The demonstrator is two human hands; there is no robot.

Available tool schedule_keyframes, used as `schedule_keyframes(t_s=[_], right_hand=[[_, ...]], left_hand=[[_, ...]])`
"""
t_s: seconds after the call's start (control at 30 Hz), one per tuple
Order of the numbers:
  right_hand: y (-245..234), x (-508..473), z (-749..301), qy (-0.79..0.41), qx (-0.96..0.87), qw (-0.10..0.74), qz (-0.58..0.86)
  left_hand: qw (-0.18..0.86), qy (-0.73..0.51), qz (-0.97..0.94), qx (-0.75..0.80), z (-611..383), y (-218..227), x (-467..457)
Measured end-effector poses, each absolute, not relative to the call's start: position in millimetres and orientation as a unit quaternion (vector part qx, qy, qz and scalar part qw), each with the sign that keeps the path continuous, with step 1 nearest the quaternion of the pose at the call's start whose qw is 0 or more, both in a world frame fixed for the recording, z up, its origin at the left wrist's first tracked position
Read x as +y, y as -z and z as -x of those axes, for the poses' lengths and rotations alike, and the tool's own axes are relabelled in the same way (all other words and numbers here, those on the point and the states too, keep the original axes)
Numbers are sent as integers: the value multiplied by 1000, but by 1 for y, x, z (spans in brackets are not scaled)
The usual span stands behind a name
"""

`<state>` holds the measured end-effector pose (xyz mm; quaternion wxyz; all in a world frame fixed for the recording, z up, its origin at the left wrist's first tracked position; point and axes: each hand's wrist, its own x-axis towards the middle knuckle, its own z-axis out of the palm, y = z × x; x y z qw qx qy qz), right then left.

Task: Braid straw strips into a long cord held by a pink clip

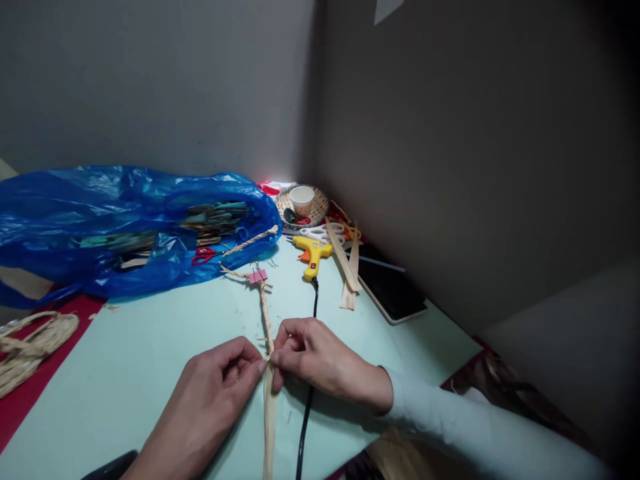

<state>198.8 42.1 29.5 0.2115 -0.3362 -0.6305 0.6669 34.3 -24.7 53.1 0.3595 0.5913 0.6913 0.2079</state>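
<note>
A thin braid of dried straw (265, 317) runs across the pale green table (150, 360), held at its far end by a pink binder clip (258, 275). My left hand (213, 393) and my right hand (315, 357) meet at the braid's near end, fingers pinched closed on the loose straw strips (270, 413) that trail toward me. The two hands touch each other at the fingertips.
A big blue plastic bag (125, 227) lies at the back left with red scissors (204, 255) beside it. A yellow glue gun (313, 255) with a black cord (305, 413), white scissors (325, 233), flat straw strips (350, 270), a tablet (390, 287) and a basket (320, 207) holding a cup sit at the back right. Woven straw (30, 347) lies at the left edge.
</note>
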Motion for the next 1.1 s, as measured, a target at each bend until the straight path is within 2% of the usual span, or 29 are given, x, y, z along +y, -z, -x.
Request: schedule_keyframes(t_s=[0.07,0.23,0.3,0.37,0.53,0.63,0.73,0.8,0.87,0.93,1.1], right_hand=[[-30,40,-197,-687,-604,220,340],[-36,38,-197,-733,-553,217,331],[-38,39,-199,-744,-545,210,324],[-38,40,-202,-751,-541,203,321],[-36,42,-206,-749,-542,218,313],[-35,42,-207,-758,-536,222,298],[-37,41,-208,-768,-527,227,284],[-40,40,-210,-774,-522,230,275],[-42,39,-212,-764,-534,234,276],[-41,39,-215,-737,-562,239,289],[-32,36,-217,-635,-644,239,354]], left_hand=[[279,-232,-628,688,-38,-48,-33],[-23,-243,-789,564,-54,-18,-58],[-80,-229,-786,569,-58,-7,-64],[-79,-229,-776,583,-58,-1,-68],[39,-272,-801,531,-41,-14,-64],[177,-338,-695,609,-34,-35,-50],[365,-365,-543,663,-38,-50,-29],[538,-375,-471,590,-44,-52,-18],[651,-379,-404,520,-50,-49,-12],[687,-386,-351,506,-54,-46,-11],[701,-376,-331,508,-52,-37,-12]])
